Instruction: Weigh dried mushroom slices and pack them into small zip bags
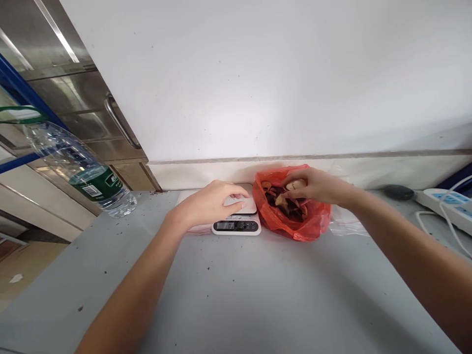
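A small white kitchen scale (238, 225) with a dark display stands at the back of the grey table (236, 295). My left hand (214, 201) rests on its weighing plate, fingers curled and pressed together over something thin that I cannot make out. To the right of the scale lies an open red plastic bag (295, 221) holding dark dried slices (285, 201). My right hand (317, 187) reaches into the bag's mouth, fingers pinched on a few of the slices.
A clear plastic water bottle (79, 169) with a green label stands at the table's left edge. Small clear zip bags (344, 223) lie right of the red bag. A white power strip (448, 201) with cables and a dark round object (398, 191) sit far right. White wall behind.
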Demonstrator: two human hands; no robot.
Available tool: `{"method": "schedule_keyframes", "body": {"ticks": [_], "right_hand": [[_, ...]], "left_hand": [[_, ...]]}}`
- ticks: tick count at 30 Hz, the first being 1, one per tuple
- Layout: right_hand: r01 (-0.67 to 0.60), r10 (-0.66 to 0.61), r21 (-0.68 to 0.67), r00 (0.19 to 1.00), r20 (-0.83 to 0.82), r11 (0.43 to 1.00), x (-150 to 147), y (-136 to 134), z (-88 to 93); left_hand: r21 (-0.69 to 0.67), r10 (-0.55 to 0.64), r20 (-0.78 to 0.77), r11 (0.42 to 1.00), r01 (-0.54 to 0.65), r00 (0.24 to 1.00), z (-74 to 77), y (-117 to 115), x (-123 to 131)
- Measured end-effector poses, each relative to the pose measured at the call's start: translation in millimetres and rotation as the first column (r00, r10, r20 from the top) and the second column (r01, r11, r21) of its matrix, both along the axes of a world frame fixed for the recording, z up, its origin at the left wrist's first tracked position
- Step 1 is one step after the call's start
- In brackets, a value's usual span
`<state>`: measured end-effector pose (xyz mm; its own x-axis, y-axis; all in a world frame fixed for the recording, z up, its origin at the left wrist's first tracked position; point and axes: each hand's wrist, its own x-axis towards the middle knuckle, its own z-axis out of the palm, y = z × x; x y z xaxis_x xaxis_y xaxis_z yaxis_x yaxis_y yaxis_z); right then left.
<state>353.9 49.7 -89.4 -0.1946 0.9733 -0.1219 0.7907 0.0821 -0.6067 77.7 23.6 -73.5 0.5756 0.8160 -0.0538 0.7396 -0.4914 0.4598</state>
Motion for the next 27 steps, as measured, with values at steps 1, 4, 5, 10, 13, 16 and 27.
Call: {"method": "schedule_keyframes", "body": {"ticks": [1,4,5,10,13,16,27], "right_hand": [[0.035,-0.035,0.020,0.999,0.027,0.999,-1,0,0.1],[0.098,-0.101,0.043,0.993,0.065,0.994,-6,0,4.3],[0.109,-0.112,0.040,0.992,0.065,0.993,-8,-2,7.1],[0.095,-0.095,0.018,0.995,-0.021,0.995,-28,-9,27.4],[0.052,-0.047,0.053,0.995,-0.088,0.997,-50,-11,36.5],[-0.003,0.011,0.093,0.997,-0.083,0.996,-75,-6,34.7],[-0.139,0.140,0.073,0.990,0.003,0.988,-114,19,-18.7]], "left_hand": [[0.000,0.000,-0.001,1.000,0.000,1.000,-0.1,0,0],[-0.008,0.007,-0.007,1.000,-0.007,1.000,0.4,1,-2],[-0.018,0.010,-0.008,1.000,-0.010,1.000,0.9,2,-3],[-0.051,0.027,-0.034,0.998,-0.029,0.999,6.3,6,-13],[-0.054,0.045,-0.067,0.997,-0.049,0.997,9.7,9,-23],[-0.076,0.117,-0.135,0.989,-0.128,0.984,9.7,13,-33],[-0.172,0.070,-0.385,0.974,-0.146,0.920,-3.4,23,-34]]}}
